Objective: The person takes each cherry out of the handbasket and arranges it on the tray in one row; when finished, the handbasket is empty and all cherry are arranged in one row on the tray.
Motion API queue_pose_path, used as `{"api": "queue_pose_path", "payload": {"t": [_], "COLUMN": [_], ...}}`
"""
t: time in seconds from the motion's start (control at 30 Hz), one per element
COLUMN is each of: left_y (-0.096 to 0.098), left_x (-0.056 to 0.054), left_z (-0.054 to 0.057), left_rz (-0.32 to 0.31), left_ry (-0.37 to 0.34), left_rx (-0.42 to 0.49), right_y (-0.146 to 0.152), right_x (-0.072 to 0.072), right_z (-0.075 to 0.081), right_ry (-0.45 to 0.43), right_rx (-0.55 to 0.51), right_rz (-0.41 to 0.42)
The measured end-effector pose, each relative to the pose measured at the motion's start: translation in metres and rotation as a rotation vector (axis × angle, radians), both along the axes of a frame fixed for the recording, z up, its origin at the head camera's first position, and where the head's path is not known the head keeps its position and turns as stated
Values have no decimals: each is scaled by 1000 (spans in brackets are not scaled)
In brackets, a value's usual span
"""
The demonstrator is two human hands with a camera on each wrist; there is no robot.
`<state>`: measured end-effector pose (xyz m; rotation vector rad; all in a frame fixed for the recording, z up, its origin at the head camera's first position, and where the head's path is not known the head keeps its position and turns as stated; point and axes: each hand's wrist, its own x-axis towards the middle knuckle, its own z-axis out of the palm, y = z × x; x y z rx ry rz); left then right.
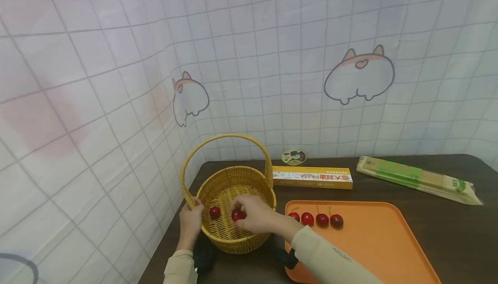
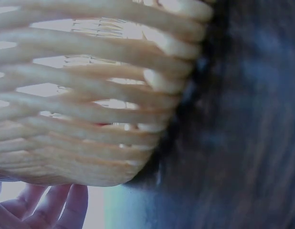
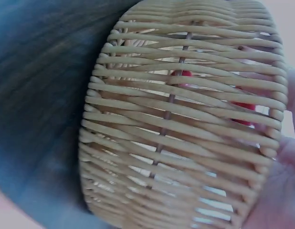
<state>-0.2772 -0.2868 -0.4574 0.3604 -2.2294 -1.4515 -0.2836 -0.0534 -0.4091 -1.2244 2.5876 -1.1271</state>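
A yellow wicker basket (image 1: 237,246) with a tall arched handle stands at the table's left. At its left side, where the handle meets the rim, my left hand (image 1: 190,222) grips it. My right hand (image 1: 257,215) reaches over the rim and pinches a dark red cherry (image 1: 237,215) inside the basket. Another cherry (image 1: 215,212) lies on the woven floor, left of that hand. In the right wrist view the basket wall (image 3: 185,105) partly hides both cherries and my fingers. The left wrist view has the weave (image 2: 90,90) up close, with my left fingertips (image 2: 73,205) below.
Right of the basket lies an orange tray (image 1: 373,240) with several stemmed cherries (image 1: 322,220) in a row. Behind are a pasta box (image 1: 313,183), a round patterned tin (image 1: 293,157) and a long green-and-clear packet (image 1: 418,179). A tile-patterned curtain (image 1: 256,81) borders the table.
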Motion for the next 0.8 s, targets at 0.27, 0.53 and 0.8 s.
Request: {"api": "queue_pose_path", "payload": {"t": [0.27, 0.53, 0.8], "left_y": [2, 2, 3], "left_x": [1, 2, 2], "left_z": [1, 0, 2], "left_rz": [2, 13, -16], "left_ry": [12, 6, -6], "left_rx": [11, 3, 24], "right_y": [26, 53, 99], "right_x": [8, 12, 21], "right_z": [1, 7, 9], "right_ry": [-134, -122, -154], "right_rx": [-220, -338, -366], "right_rz": [-83, -129, -170]}}
